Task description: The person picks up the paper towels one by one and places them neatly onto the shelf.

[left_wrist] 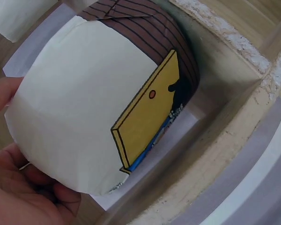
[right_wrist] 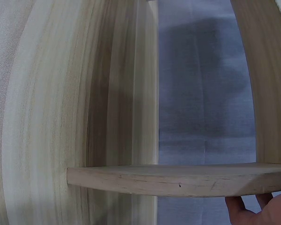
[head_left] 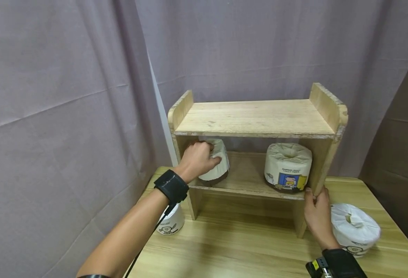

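A wooden two-tier shelf (head_left: pixel 252 117) stands on the table. On its lower board, at the left end, sits a wrapped toilet roll (head_left: pixel 221 170); my left hand (head_left: pixel 198 159) grips it from above, thumb toward the front. The left wrist view shows this toilet roll (left_wrist: pixel 75 103) close up, with a yellow door print and a brown striped band, beside the side panel. My right hand (head_left: pixel 318 216) holds the shelf's right side panel (head_left: pixel 323 166) near the lower board. A second toilet roll (head_left: pixel 288 170) with a blue and yellow picture stands at that board's right end.
Two more white toilet rolls stand on the wooden table: one roll (head_left: pixel 170 222) left of the shelf, partly behind my left forearm, and another roll (head_left: pixel 355 227) right of it. Grey curtains (head_left: pixel 252 46) hang behind and at the left. A black cable trails from my left wristband.
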### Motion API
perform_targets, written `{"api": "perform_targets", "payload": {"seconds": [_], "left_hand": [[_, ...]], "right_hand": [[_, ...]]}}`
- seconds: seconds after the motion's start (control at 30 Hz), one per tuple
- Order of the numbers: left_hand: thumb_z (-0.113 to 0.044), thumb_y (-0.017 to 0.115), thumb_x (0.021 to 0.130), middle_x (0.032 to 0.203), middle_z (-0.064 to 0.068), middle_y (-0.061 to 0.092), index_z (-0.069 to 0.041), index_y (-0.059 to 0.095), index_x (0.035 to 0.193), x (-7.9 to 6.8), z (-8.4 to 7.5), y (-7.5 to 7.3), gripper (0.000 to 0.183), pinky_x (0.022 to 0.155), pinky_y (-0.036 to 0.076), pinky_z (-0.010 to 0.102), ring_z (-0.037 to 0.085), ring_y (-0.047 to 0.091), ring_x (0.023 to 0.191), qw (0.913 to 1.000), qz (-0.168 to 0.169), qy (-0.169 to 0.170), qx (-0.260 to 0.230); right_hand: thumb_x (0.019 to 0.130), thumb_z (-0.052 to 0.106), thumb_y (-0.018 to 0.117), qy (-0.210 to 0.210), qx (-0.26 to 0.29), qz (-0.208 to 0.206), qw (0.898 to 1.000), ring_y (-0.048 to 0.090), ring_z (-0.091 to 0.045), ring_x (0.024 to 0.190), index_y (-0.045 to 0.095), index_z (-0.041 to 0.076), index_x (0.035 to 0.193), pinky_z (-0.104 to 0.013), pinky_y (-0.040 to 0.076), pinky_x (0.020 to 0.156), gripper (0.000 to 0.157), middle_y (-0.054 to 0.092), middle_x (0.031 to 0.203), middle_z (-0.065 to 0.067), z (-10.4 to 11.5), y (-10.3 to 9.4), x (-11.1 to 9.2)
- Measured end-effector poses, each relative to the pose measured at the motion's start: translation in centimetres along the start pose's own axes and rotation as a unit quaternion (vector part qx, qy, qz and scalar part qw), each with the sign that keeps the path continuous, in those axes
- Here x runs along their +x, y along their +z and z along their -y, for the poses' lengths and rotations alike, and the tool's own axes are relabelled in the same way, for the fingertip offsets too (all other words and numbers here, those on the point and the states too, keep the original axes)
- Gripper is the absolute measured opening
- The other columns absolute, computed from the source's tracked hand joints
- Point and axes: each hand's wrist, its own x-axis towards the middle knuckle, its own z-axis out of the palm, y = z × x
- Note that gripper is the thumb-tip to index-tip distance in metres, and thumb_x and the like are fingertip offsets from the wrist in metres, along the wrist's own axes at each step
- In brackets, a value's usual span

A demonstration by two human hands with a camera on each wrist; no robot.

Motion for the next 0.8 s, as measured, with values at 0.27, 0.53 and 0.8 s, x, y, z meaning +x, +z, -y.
{"api": "perform_targets", "payload": {"seconds": [0.27, 0.53, 0.8], "left_hand": [[-0.029, 0.075, 0.094, 0.061, -0.007, 0.034, -0.018, 0.042, 0.065, 0.0, -0.2, 0.2, 0.045, 0.056, 0.042, 0.033, 0.014, 0.041, 0.057, 0.9999, -0.013, -0.002, -0.004], [-0.024, 0.072, 0.095, 0.059, -0.007, 0.027, -0.017, 0.037, 0.060, 0.0, -0.7, 0.4, 0.050, 0.053, 0.038, 0.031, 0.011, 0.033, 0.053, 0.9998, -0.015, -0.004, 0.011], [-0.020, 0.071, 0.093, 0.059, -0.007, 0.023, -0.018, 0.035, 0.058, 0.2, -1.1, 1.1, 0.051, 0.053, 0.034, 0.032, 0.012, 0.027, 0.053, 0.9987, -0.043, 0.009, 0.027]], "right_hand": [[0.111, 0.012, 0.040, 0.008, 0.005, 0.008, 1.000, 0.050, -0.044, 0.123, 0.046, -0.013, 0.145, -0.027, 0.035, 0.090, 0.042, 0.049, 0.134, -0.033, -0.1, -0.1, 0.1], [0.111, 0.013, 0.040, 0.008, 0.004, 0.010, 1.000, 0.050, -0.044, 0.120, 0.046, -0.012, 0.144, -0.033, 0.035, 0.090, 0.041, 0.048, 0.132, -0.033, 0.0, -0.1, 0.1], [0.111, 0.014, 0.040, 0.015, -0.001, 0.016, 1.000, 0.050, -0.044, 0.122, 0.045, -0.010, 0.146, -0.034, 0.036, 0.090, 0.042, 0.047, 0.135, -0.033, 0.0, -0.2, -0.1]]}}
